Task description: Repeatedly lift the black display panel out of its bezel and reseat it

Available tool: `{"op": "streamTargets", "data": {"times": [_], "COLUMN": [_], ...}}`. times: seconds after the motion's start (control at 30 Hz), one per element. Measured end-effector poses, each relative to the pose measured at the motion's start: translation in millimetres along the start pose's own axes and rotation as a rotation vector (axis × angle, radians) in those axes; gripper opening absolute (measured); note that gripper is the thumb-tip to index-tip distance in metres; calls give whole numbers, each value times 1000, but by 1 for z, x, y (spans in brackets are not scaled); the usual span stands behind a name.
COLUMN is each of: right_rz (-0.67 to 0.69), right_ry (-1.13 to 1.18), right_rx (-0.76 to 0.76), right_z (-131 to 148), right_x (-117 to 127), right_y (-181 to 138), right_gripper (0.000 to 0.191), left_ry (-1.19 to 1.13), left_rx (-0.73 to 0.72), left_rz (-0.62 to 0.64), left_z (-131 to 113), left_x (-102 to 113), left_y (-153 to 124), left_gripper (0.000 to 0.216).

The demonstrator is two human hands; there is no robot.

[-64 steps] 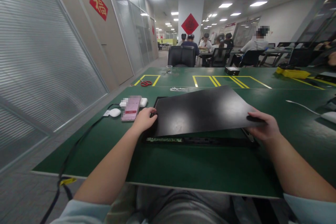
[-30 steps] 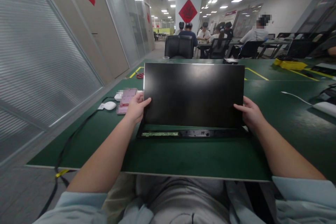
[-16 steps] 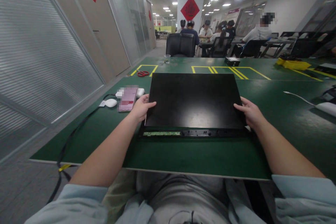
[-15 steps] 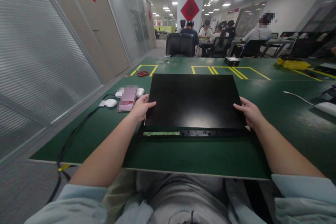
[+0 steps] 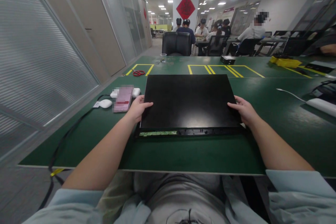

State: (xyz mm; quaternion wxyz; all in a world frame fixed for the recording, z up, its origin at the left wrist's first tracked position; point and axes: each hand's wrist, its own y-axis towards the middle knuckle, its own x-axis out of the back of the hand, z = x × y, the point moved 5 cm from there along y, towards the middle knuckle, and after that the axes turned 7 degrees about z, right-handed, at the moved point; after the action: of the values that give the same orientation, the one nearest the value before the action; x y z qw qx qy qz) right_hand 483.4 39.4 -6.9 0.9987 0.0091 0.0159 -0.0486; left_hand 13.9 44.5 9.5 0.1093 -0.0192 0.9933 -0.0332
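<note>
Both forearms outstretched, left hand [image 5: 136,107] and right hand [image 5: 243,110] level, fingers [image 5: 233,105] curled inward, thumbs uppermost.

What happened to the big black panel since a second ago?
The black panel stood nearly upright then. It has tipped away and down, and now lies about flat on the frame. The left hand and right hand still hold its side edges. The pink phone, red scissors and green table stayed put.

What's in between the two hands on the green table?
A black display panel lies between them: the left hand holds its left edge, the right hand its right edge. The head view shows it.
</note>
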Motion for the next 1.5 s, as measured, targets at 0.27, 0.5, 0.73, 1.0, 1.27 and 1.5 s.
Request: {"op": "streamTargets", "data": {"times": [0.27, 0.5, 0.73, 1.0, 1.27, 1.5], "right_rz": [27, 17, 4, 3, 32, 15], "right_ry": [-43, -48, -66, -70, -82, -87], "right_rx": [16, 22, 6, -3, 15, -32], "right_z": [0, -2, -4, -6, -8, -8], "right_x": [0, 1, 3, 4, 5, 5], "right_y": [0, 1, 2, 2, 4, 4], "right_gripper": [53, 52, 50, 44, 39, 40], "left_ry": [-9, -6, 22, 14, 25, 40], "left_rx": [-15, 7, 14, 9, 26, 9], "left_rz": [11, 27, 35, 41, 37, 53], "left_z": [4, 4, 3, 3, 5, 8], "left_x": [0, -1, -3, -3, -1, 0], "left_y": [3, 1, 0, 0, 1, 4], "left_gripper": [60, 63, 59, 59, 57, 52]}}
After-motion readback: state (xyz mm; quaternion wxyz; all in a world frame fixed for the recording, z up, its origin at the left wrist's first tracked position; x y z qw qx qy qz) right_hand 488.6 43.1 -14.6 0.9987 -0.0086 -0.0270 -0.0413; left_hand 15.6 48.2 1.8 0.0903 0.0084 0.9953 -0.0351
